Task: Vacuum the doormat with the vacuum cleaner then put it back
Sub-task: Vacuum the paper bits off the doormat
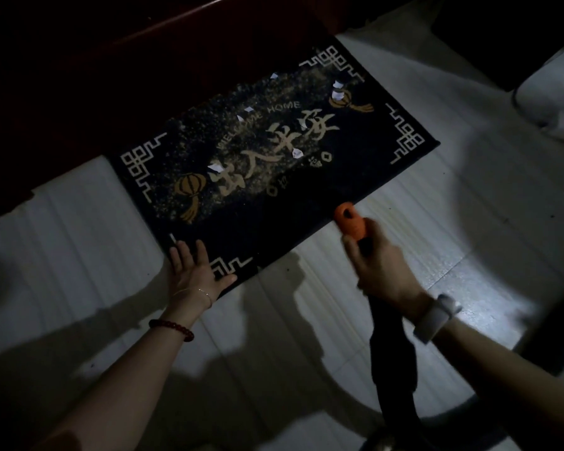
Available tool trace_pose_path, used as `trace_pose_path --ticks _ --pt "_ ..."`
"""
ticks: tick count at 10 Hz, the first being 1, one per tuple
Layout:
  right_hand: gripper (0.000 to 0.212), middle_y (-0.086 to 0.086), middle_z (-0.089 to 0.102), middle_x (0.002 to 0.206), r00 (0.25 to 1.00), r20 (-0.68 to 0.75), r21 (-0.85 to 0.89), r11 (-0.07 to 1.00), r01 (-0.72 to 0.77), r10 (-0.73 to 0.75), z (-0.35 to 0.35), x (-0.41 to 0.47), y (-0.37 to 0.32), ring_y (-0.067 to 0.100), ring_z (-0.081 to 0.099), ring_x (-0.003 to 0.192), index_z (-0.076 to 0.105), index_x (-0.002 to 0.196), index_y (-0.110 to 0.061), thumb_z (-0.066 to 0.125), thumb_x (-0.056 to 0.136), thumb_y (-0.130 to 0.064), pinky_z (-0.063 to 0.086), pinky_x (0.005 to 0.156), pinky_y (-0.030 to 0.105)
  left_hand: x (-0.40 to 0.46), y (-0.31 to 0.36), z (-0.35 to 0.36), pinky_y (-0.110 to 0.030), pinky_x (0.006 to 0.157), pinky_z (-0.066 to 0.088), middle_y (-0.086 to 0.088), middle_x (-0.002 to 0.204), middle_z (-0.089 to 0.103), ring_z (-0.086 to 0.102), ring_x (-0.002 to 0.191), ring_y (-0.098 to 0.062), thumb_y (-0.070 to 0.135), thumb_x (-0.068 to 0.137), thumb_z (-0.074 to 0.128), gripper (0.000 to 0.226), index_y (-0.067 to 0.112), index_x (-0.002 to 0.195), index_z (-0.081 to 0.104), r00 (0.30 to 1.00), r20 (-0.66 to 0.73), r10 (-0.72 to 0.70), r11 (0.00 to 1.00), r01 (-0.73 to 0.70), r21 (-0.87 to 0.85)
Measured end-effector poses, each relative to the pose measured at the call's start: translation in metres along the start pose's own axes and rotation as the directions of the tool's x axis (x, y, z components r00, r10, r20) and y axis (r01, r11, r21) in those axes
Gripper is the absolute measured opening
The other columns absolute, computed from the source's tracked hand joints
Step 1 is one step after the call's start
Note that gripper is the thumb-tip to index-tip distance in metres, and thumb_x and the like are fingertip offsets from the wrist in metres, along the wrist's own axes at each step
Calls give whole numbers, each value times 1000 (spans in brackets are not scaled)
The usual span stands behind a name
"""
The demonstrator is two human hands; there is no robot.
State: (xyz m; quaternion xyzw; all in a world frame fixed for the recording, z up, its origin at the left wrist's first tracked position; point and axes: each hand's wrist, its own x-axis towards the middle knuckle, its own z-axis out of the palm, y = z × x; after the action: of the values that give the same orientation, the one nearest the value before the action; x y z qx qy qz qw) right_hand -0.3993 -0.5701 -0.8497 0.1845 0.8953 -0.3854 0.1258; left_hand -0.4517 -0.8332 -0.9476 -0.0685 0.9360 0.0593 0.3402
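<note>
A dark doormat [365, 164] with gold lettering and lanterns lies on the pale tiled floor, tilted, with several white paper scraps [296, 153] scattered on it. My left hand [196, 270] presses flat on the mat's near corner, fingers straight. My right hand [380, 268] grips the vacuum cleaner [350, 221], whose orange tip points at the mat's near edge; its dark body [393, 359] runs down under my wrist. The tip hovers just beside the mat edge, and I cannot tell whether it touches.
A dark red-brown door or threshold [118, 86] borders the mat's far side. A white rounded object [554, 92] stands at the right edge. The tiled floor [453, 222] is dimly lit, with shadows in front.
</note>
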Motion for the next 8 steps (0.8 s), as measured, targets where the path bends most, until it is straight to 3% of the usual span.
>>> trace_pose_path --ticks 1,2,3,4,5,6,7,8 --pt "45 15 67 81 992 123 -96 995 40 -28 19 -26 0 30 63 56 33 131 -23 49 92 -39 56 58 44 1 -1 1 -43 117 -1 -19 154 -17 -17 142 -35 62 83 50 102 12 147 -11 1000 -7 3 1000 -3 -5" --pt "42 7 65 72 996 85 -40 999 29 -26 4 -20 2 20 62 46 37 130 -23 49 92 -37 55 49 32 1 -1 2 -43 117 -1 -19 154 -17 -16 142 -35 62 83 50 102 12 148 -10 1000 -15 7 1000 -7 -8" --pt "40 -2 56 62 996 -81 41 999 -20 24 -20 6 1 11 56 35 39 128 -17 47 93 -34 46 35 19 1 -1 1 -43 117 -1 -18 154 -18 -17 142 -35 62 83 50 102 12 148 -11 1000 -7 2 1000 -2 -11" --pt "36 1 57 67 995 -79 38 998 -57 60 -22 21 -4 14 57 39 39 123 -14 46 94 -34 48 36 24 1 0 0 -43 117 -1 -18 154 -18 -18 142 -35 61 83 51 101 13 148 -11 1000 -6 -1 1000 1 -16" --pt "36 11 65 74 999 48 -55 998 -16 19 1 6 -5 24 63 49 38 121 -19 47 93 -38 56 54 41 1 -1 0 -43 117 -2 -18 154 -18 -18 141 -35 60 84 51 101 12 148 -11 1000 -3 -4 1000 4 -24" --pt "39 2 60 69 993 117 -34 999 -12 16 3 -4 -2 17 63 45 37 128 -24 47 93 -38 55 47 31 0 -1 0 -42 117 -2 -18 154 -18 -18 142 -34 61 83 51 101 13 147 -11 1000 -4 1 1000 -1 -21" --pt "37 -3 56 60 998 -55 35 999 -11 13 -17 14 0 9 55 32 41 125 -19 48 93 -35 45 35 19 -1 -4 3 -44 117 -2 -16 154 -18 -17 143 -31 61 83 50 101 14 148 -10 999 -33 13 999 -14 -32" --pt "43 3 58 71 983 -176 89 996 -29 45 -27 45 -7 16 58 42 36 130 -13 44 95 -37 45 33 17 -1 -5 4 -44 115 -5 -16 154 -18 -17 143 -29 62 83 50 101 14 148 -10 998 -48 30 999 -31 -39"
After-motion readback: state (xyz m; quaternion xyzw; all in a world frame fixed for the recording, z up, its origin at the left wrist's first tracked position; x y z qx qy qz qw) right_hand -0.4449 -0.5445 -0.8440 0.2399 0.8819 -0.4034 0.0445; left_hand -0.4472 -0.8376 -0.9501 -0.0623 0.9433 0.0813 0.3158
